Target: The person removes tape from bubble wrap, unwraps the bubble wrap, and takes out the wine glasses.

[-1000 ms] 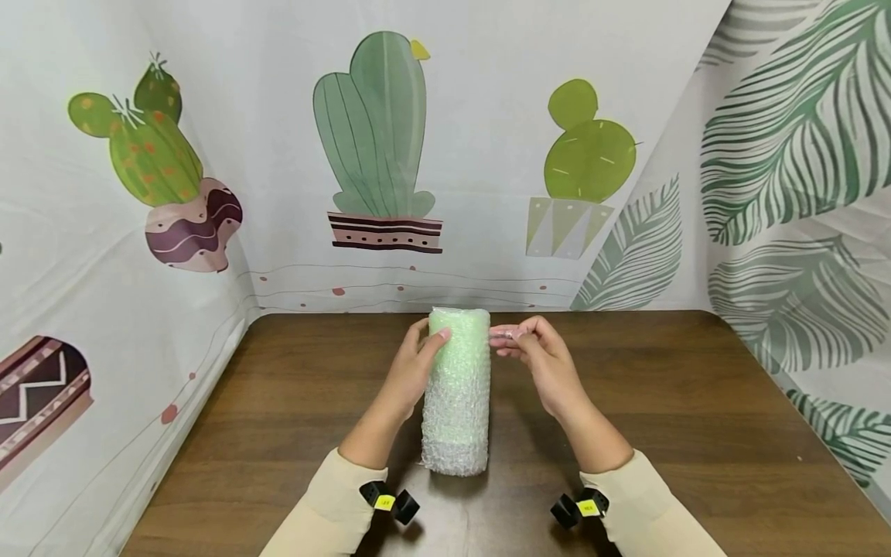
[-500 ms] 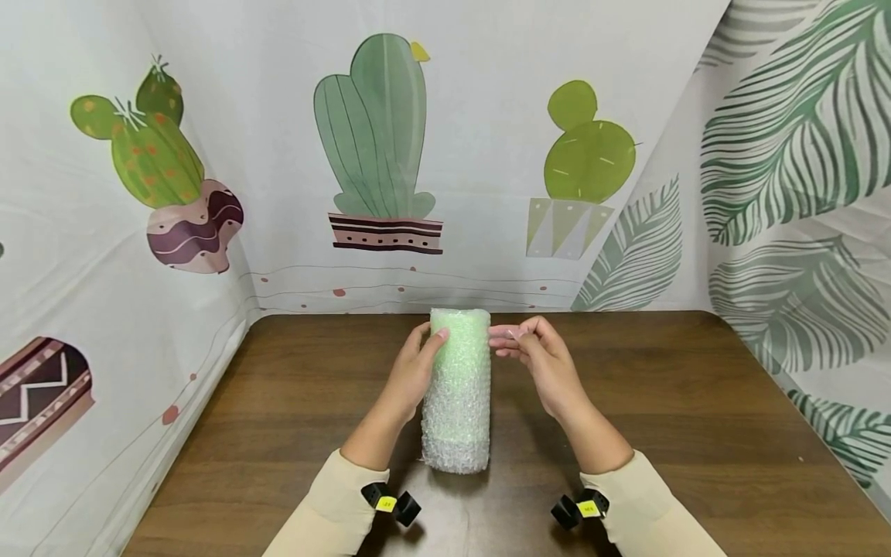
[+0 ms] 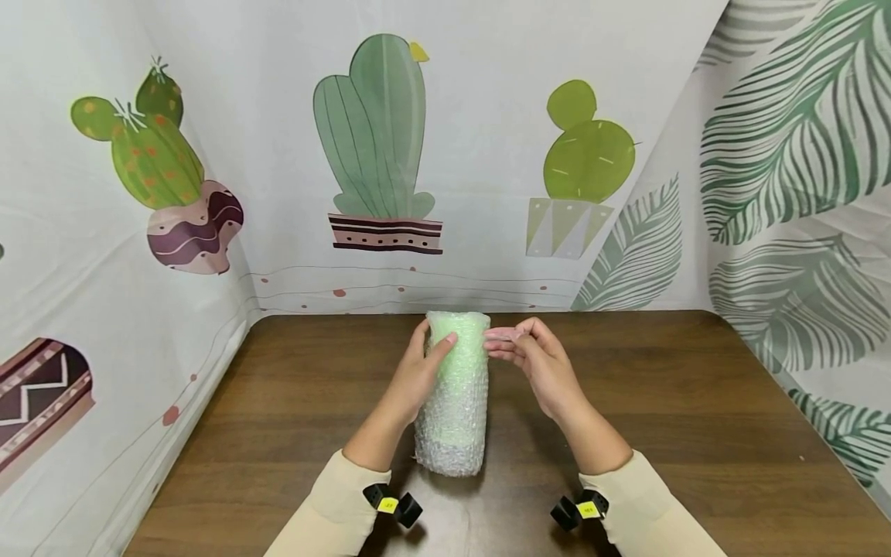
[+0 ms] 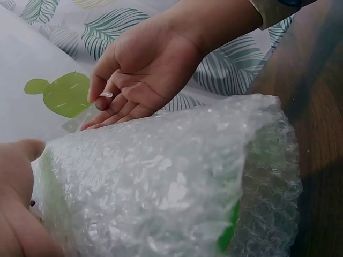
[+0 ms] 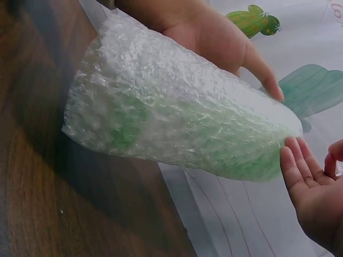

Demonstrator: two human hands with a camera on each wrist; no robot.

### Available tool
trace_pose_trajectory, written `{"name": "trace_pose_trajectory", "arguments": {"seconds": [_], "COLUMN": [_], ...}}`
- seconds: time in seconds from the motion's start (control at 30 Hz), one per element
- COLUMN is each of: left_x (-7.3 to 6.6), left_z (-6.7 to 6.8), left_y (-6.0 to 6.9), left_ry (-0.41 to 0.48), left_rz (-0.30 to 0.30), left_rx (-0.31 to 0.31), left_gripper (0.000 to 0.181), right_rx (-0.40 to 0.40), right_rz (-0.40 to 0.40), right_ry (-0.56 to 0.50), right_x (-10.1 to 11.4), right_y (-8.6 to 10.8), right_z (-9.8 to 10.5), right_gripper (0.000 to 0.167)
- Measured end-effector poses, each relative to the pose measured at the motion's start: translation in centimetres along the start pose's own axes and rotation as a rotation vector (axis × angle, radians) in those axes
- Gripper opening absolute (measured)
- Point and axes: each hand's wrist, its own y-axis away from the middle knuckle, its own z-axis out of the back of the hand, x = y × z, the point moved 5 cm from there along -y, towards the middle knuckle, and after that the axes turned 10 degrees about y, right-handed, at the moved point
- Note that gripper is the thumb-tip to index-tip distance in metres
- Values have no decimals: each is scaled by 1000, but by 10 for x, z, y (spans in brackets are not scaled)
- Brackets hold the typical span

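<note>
Head view first, nearest me: two cream sleeves (image 3: pixel 327 507) come in from the near edge, with a small black wrist camera (image 3: pixel 407 510) on the left and a matching one (image 3: pixel 562 513) on the right, above the brown wood-grain table (image 3: pixel 299 402). Between the arms, at the middle of the table, is a pale-green cylinder wrapped in clear bubble wrap (image 3: pixel 452 418), its long side running near to far; I can't tell whether its near end touches the wood. At that end, the left wrist view shows the wrap reaching past a green edge. Toward the far end, the left hand (image 3: pixel 411 375) grips the cylinder from the left, thumb across its face. Opposite, on the right, the right hand (image 3: pixel 546 363) pinches a tiny clear piece (image 4: pixel 106 95) between thumb and index finger, while its other fingertips seem to touch the cylinder's side. Handling this, I'd want the left grip firm enough to stop rolling but gentle enough to spare the bubbles, and the right pinch on the clear piece's very edge; if it is sticky, as I suspect, stray contact could crease it. Beyond the table's far edge hangs white fabric (image 3: pixel 487 155) printed with green cacti and leaves.
</note>
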Motion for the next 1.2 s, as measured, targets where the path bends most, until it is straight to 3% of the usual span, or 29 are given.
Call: {"name": "trace_pose_trajectory", "arguments": {"seconds": [0.13, 0.37, 0.57, 0.7, 1.2], "left_x": [3, 5, 5, 6, 5], "left_z": [1, 0, -1, -1, -4], "left_y": [0, -1, -1, -1, 0], "left_ry": [-18, -19, -14, -24, -12], "left_rz": [7, 7, 16, 22, 38], "left_rx": [-16, -26, -22, -13, 25], "left_gripper": [93, 91, 90, 89, 91], "right_rx": [14, -8, 4, 33, 27], "right_rz": [1, -3, 30, 41, 9], "right_ry": [-7, 46, 129, 153, 141], "right_x": [0, 0, 3, 4, 0], "right_y": [1, 1, 2, 2, 2], "right_z": [-1, -2, -3, -5, -5], "right_gripper": [11, 4, 24, 26, 6]}}
